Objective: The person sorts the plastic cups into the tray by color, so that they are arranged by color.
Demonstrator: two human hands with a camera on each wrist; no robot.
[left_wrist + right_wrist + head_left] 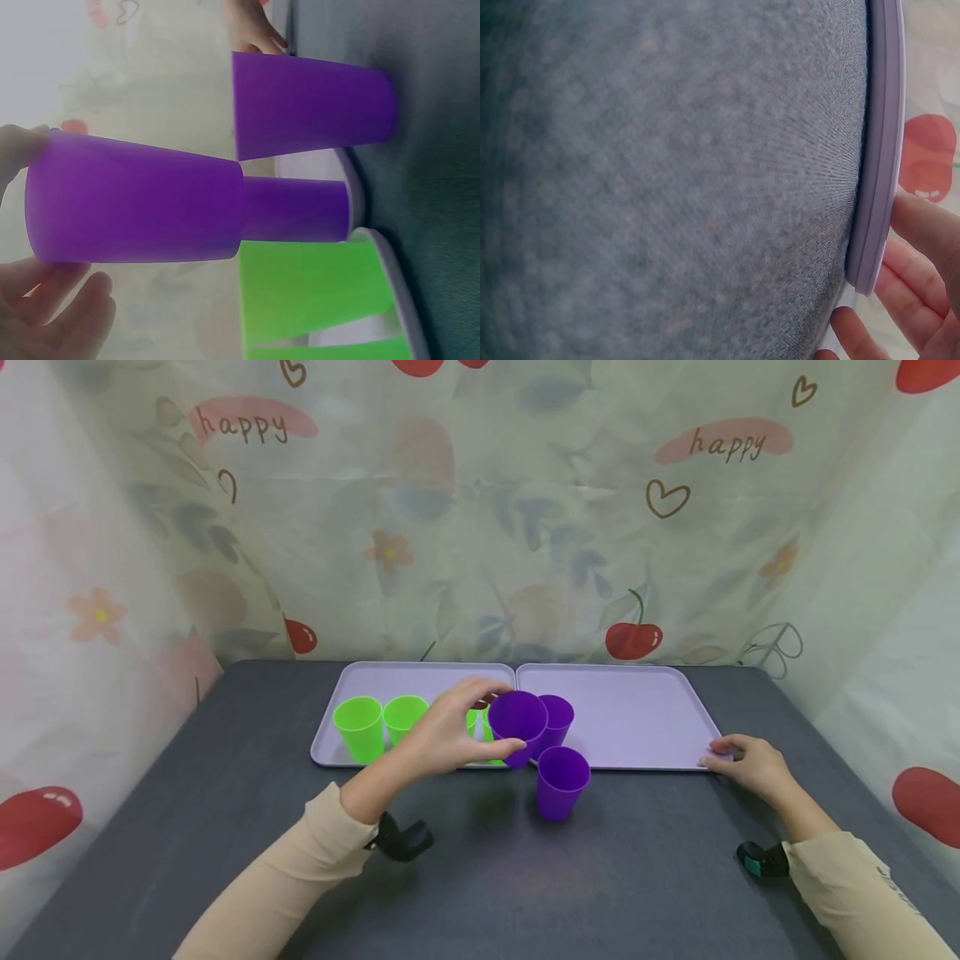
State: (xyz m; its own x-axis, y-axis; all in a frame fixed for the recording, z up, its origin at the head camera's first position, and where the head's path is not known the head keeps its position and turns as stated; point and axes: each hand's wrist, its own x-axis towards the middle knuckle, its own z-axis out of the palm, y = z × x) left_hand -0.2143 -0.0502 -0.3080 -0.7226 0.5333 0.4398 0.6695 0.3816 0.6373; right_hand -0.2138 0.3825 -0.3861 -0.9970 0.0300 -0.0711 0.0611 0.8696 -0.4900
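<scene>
My left hand [448, 731] holds a purple cup [517, 723] in the air, thumb on the near side and fingers on the far side near its rim. Behind it a second purple cup [557, 722] stands at the left end of the right lilac tray [630, 714], partly hidden. A third purple cup [562, 783] is upright on the dark table in front of that tray. In the left wrist view the held cup [135, 202] lies between thumb and fingertips. At the tray's near right corner, my right hand [757, 768] grips the rim [881, 150] between thumb and fingers.
A left lilac tray [427, 672] adjoins the right one and bears several green cups [360, 729], some hidden behind my left hand. A patterned curtain [480, 527] hangs behind and beside the grey table [480, 893].
</scene>
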